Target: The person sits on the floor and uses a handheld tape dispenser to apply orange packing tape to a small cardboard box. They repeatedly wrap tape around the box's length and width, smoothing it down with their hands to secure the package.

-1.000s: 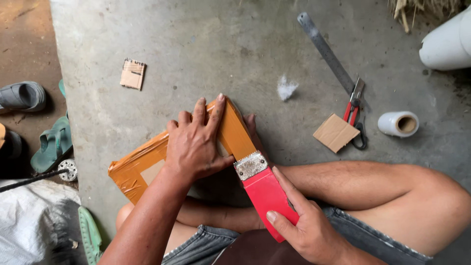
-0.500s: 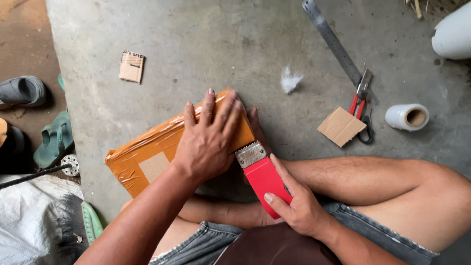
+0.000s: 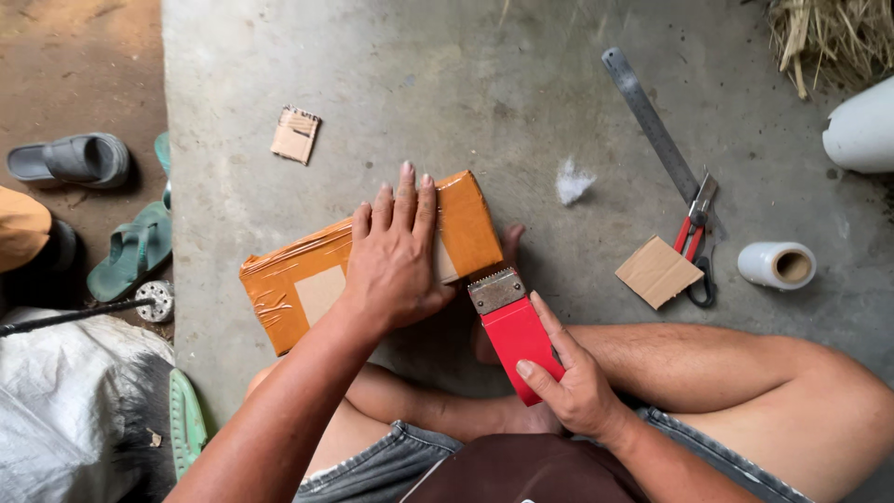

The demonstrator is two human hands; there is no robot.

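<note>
Right grip (image 3: 568, 382) around red tape dispenser (image 3: 512, 331)

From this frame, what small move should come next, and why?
Probably smooth the tape flat with the left hand, which lies spread on the orange tape-wrapped parcel. The red tape dispenser in the right hand sits just off the parcel's edge, its toothed blade clear, so the strip looks cut.

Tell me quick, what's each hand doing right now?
Left hand: open, pressed flat on the taped box.
Right hand: closed, holding the red tape dispenser.
</note>
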